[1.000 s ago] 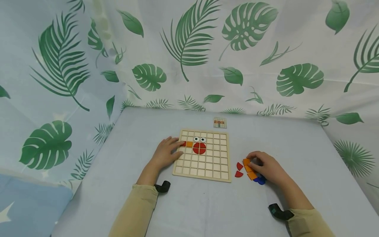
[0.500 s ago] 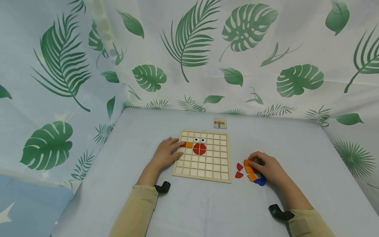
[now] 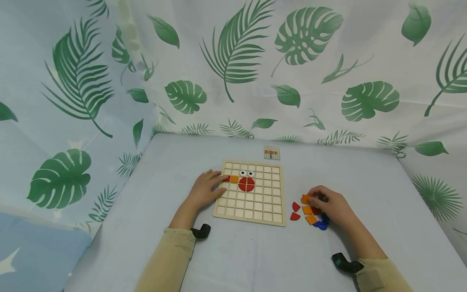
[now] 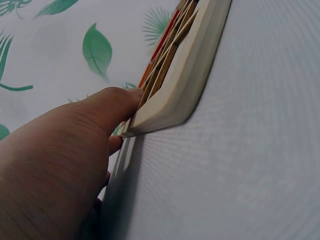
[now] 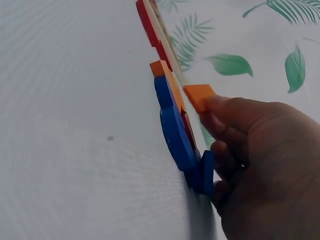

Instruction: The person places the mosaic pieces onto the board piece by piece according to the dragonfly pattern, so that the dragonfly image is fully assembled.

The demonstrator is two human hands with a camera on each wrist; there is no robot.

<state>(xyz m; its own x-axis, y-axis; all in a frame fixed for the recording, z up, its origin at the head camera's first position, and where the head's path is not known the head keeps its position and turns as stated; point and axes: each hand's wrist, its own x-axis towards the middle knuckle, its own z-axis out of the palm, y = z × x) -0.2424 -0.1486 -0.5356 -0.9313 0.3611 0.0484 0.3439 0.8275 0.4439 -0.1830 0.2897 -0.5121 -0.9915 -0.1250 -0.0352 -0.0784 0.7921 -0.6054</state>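
Note:
My left hand [image 3: 202, 190] rests against the left edge of a wooden grid board [image 3: 251, 213]. Its fingertips touch the board by a red tile [image 3: 227, 179], and in the left wrist view the thumb [image 4: 127, 96] lies on the rim. Beside that red tile sits an orange square [image 3: 234, 179]. Two eye tiles [image 3: 247, 173] stand above a red circle of quarter pieces [image 3: 246, 185]. Over a loose pile, my right hand [image 3: 333, 205] pinches an orange square tile [image 5: 197, 94] between thumb and fingers, raised off the table.
Under and near the right hand lie more orange squares [image 3: 310, 219], red pieces [image 3: 295, 216] and blue pieces [image 3: 322, 225]. Beyond the board is a small pattern card [image 3: 271, 153]. Leaf-printed cloth [image 3: 233, 109] walls the back and sides.
The pinched orange square has moved slightly away from the other orange squares, and a red piece shows more beside them. My left hand stays on the board.

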